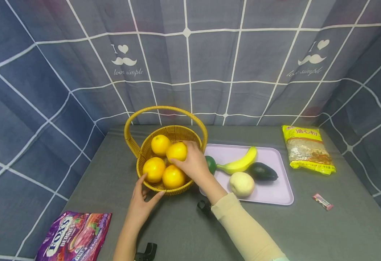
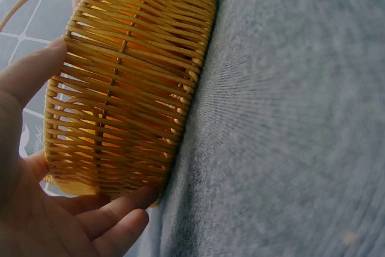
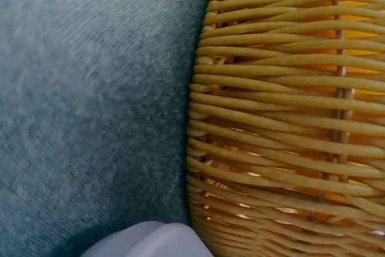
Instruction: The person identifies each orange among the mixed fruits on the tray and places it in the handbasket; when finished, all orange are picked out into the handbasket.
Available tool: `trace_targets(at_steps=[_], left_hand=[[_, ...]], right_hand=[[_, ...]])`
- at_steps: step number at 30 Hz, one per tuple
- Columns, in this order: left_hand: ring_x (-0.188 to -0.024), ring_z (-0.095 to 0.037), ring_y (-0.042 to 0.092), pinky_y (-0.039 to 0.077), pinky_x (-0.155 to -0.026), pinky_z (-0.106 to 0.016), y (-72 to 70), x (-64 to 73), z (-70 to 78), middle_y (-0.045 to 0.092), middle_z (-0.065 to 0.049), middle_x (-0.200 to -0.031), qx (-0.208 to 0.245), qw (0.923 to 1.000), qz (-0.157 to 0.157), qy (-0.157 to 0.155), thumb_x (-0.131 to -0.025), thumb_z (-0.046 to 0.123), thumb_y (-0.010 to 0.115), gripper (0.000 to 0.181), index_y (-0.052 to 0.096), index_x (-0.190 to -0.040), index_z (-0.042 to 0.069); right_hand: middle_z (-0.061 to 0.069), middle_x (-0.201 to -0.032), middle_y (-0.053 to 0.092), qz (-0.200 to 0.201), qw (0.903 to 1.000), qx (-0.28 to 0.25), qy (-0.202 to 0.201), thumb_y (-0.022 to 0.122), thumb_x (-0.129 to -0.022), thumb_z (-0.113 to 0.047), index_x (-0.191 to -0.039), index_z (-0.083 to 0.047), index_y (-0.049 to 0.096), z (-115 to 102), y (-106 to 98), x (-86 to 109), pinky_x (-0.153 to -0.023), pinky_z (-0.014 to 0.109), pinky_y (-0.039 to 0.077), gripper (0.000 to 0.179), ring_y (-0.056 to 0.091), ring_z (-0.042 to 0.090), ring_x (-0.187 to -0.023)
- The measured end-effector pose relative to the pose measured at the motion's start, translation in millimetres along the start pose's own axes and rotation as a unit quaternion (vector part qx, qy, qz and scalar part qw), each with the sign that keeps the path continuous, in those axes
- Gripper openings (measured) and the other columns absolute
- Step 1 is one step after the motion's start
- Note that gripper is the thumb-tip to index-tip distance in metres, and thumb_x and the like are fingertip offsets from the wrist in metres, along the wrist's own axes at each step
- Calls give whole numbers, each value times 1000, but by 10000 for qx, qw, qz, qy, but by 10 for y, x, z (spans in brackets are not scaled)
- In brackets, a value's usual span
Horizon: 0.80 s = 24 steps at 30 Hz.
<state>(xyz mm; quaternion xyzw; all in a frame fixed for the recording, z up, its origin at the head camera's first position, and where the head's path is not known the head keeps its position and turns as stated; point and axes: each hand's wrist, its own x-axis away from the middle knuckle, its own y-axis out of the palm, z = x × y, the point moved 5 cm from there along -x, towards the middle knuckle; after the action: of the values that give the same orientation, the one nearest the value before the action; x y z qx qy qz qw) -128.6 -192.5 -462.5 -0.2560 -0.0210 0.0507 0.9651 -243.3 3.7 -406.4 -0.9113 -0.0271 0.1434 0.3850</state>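
Note:
A yellow wicker basket [image 1: 190, 137] with a tall arched handle holds several oranges [image 1: 154, 169]. My right hand [image 1: 194, 159] reaches over its right rim and grips one orange [image 1: 177, 151] at the back right, thumb in front. At the front left, my left hand [image 1: 141, 203] holds the basket's side, its thumb at the rim. The left wrist view shows the left fingers [image 2: 120, 215] curled against the woven wall [image 2: 132, 88]. In the right wrist view the weave [image 3: 289, 118] fills one side; the right hand is out of sight there.
Right of the basket, a lilac tray [image 1: 285, 188] bears a banana [image 1: 241, 163], a dark avocado-like fruit [image 1: 262, 171], a pale round fruit [image 1: 241, 184] and a green item [image 1: 211, 164]. Nearby lie a yellow food bag [image 1: 308, 148], a small pink packet [image 1: 322, 201] and a purple candy bag [image 1: 74, 235].

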Motion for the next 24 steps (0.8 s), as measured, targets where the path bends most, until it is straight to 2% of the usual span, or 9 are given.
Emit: trace_targets(at_steps=[5, 14, 24], left_hand=[[-128, -42, 42, 35, -105, -57, -3, 2, 10, 17, -18, -156, 30, 10000, 3, -10, -82, 47, 74, 93, 18, -153, 26], [-128, -42, 42, 33, -105, -57, 1, 8, 12, 16, -19, -156, 62, 10000, -19, -2, -83, 46, 74, 92, 18, -153, 26], [-129, -45, 41, 38, -98, -63, -2, 7, 17, 15, -19, -157, -98, 9998, -19, -157, -82, 51, 72, 93, 16, -154, 30]], right_hand=[[13, -134, 51, 5, 9996, 146, -256, 75, -81, -45, -137, -4, 49, -12, 9, 9, -102, 43, 42, 74, 52, 27, -119], [11, -145, 43, 169, 9991, -274, -284, 73, -82, -47, -144, -9, 43, 26, -26, 70, -106, 44, 38, 79, 44, 27, -130], [4, -145, 43, 542, 9952, -492, -647, 71, -82, -51, -145, -16, 42, -24, -280, 283, -105, 46, 39, 77, 44, 23, -130]])
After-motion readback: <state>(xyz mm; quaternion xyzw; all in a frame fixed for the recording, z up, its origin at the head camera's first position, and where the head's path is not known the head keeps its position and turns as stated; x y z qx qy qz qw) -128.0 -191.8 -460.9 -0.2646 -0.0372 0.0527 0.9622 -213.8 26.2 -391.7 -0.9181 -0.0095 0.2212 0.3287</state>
